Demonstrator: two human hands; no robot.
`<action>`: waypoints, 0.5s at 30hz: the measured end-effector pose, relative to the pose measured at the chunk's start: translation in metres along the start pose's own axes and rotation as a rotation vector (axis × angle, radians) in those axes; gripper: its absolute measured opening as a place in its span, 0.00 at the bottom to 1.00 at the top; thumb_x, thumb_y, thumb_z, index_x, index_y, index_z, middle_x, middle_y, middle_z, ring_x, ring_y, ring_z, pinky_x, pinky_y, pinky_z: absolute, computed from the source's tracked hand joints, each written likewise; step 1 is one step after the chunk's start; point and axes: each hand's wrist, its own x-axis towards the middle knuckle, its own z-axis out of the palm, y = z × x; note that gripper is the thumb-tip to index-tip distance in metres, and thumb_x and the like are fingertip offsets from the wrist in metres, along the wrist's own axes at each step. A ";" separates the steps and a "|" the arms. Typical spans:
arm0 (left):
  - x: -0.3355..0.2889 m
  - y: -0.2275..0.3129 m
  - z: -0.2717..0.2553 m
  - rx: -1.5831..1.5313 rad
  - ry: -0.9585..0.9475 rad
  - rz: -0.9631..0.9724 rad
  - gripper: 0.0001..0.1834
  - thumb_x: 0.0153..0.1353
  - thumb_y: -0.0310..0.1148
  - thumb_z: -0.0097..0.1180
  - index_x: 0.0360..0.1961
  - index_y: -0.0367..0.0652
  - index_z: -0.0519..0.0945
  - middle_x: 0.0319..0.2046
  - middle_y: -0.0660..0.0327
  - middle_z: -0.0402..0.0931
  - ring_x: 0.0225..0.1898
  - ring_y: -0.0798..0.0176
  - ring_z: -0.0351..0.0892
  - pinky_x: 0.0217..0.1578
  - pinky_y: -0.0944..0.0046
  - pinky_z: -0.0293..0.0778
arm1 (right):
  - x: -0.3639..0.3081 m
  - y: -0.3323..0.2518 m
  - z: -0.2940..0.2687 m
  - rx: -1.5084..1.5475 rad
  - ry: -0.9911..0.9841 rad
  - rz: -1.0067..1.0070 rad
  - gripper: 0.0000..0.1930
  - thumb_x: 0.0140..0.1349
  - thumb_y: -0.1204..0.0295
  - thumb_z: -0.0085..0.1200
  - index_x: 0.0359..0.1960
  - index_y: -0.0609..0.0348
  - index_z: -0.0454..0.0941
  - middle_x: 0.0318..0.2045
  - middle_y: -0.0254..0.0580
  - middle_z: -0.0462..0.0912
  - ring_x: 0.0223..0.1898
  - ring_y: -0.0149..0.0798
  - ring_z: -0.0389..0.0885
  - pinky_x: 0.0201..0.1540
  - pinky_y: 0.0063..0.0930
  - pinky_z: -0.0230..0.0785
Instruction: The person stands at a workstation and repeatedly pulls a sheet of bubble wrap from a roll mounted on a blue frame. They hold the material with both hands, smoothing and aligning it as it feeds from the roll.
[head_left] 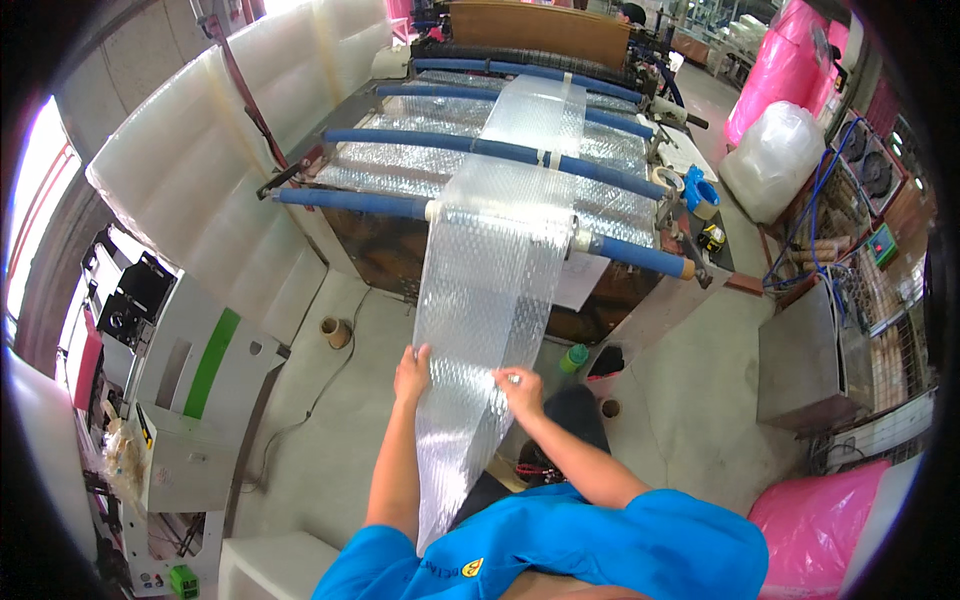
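Observation:
A long strip of clear bubble wrap (480,300) runs over the blue rollers of a machine and hangs down toward me, tapering to a crumpled point by my lap. My left hand (411,374) grips its left edge, the thumb in front and some fingers hidden behind the film. On the opposite edge, my right hand (521,393) pinches the film, a little lower than the left. The front blue roller (350,203) carries the strip around its middle, between pale collars.
Large bubble wrap rolls (205,150) stand at the left, near a grey machine cabinet (195,385) with a green stripe. Blue tape rolls (700,192) and a tape measure (711,238) sit right of the rollers. A green bottle (574,358) and cardboard tube (335,332) stand on the floor.

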 end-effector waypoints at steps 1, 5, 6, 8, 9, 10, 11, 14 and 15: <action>0.010 0.013 -0.005 0.004 -0.049 -0.003 0.31 0.57 0.57 0.38 0.50 0.41 0.66 0.45 0.45 0.70 0.48 0.44 0.68 0.47 0.53 0.64 | 0.011 -0.010 -0.003 0.044 -0.007 -0.016 0.11 0.46 0.65 0.60 0.24 0.61 0.80 0.22 0.42 0.80 0.25 0.31 0.77 0.29 0.23 0.67; 0.054 0.049 -0.002 0.048 0.067 0.061 0.30 0.57 0.57 0.38 0.47 0.41 0.68 0.44 0.45 0.70 0.47 0.43 0.68 0.46 0.52 0.64 | 0.061 -0.017 -0.005 -0.007 0.002 -0.053 0.11 0.45 0.64 0.60 0.23 0.60 0.80 0.25 0.43 0.80 0.29 0.38 0.78 0.34 0.26 0.66; 0.059 0.061 -0.006 0.044 0.059 0.078 0.30 0.57 0.57 0.38 0.47 0.41 0.68 0.44 0.45 0.70 0.47 0.44 0.68 0.46 0.51 0.64 | 0.070 -0.023 -0.006 0.005 0.028 -0.095 0.11 0.45 0.64 0.60 0.24 0.60 0.80 0.25 0.44 0.80 0.29 0.38 0.78 0.35 0.27 0.66; 0.067 0.082 -0.014 0.021 0.083 0.095 0.30 0.56 0.57 0.38 0.47 0.43 0.68 0.44 0.45 0.71 0.47 0.44 0.69 0.46 0.52 0.64 | 0.082 -0.044 -0.010 0.027 0.073 -0.178 0.12 0.45 0.64 0.60 0.24 0.61 0.80 0.25 0.44 0.80 0.30 0.39 0.78 0.36 0.28 0.66; 0.070 0.091 -0.017 0.005 0.116 0.096 0.30 0.56 0.58 0.39 0.47 0.43 0.68 0.43 0.45 0.71 0.47 0.44 0.69 0.46 0.52 0.64 | 0.090 -0.051 -0.012 0.033 0.099 -0.214 0.12 0.46 0.64 0.60 0.24 0.61 0.80 0.24 0.43 0.79 0.29 0.38 0.77 0.34 0.27 0.66; 0.071 0.099 -0.019 -0.012 0.146 0.101 0.30 0.56 0.58 0.40 0.47 0.44 0.68 0.43 0.45 0.71 0.46 0.44 0.69 0.45 0.52 0.64 | 0.098 -0.056 -0.014 0.038 0.128 -0.250 0.12 0.47 0.63 0.59 0.24 0.62 0.80 0.24 0.42 0.79 0.28 0.36 0.77 0.33 0.27 0.67; 0.067 0.111 -0.026 -0.055 0.138 0.072 0.30 0.54 0.58 0.43 0.47 0.44 0.69 0.43 0.45 0.71 0.46 0.45 0.70 0.45 0.53 0.65 | 0.102 -0.061 -0.016 0.046 0.161 -0.283 0.13 0.48 0.63 0.58 0.24 0.62 0.80 0.23 0.41 0.79 0.26 0.35 0.77 0.31 0.27 0.67; 0.058 0.121 -0.041 -0.181 0.108 0.016 0.33 0.48 0.58 0.52 0.46 0.42 0.69 0.42 0.46 0.72 0.44 0.49 0.72 0.43 0.55 0.67 | 0.099 -0.081 -0.026 0.281 0.026 0.050 0.15 0.53 0.61 0.55 0.24 0.63 0.80 0.23 0.38 0.79 0.23 0.29 0.74 0.23 0.23 0.66; 0.060 0.110 -0.044 -0.218 0.085 0.019 0.35 0.45 0.58 0.55 0.46 0.40 0.69 0.41 0.46 0.73 0.44 0.50 0.73 0.43 0.56 0.67 | 0.094 -0.079 -0.023 0.390 0.029 0.001 0.16 0.55 0.59 0.53 0.22 0.62 0.79 0.24 0.35 0.78 0.24 0.25 0.72 0.19 0.18 0.64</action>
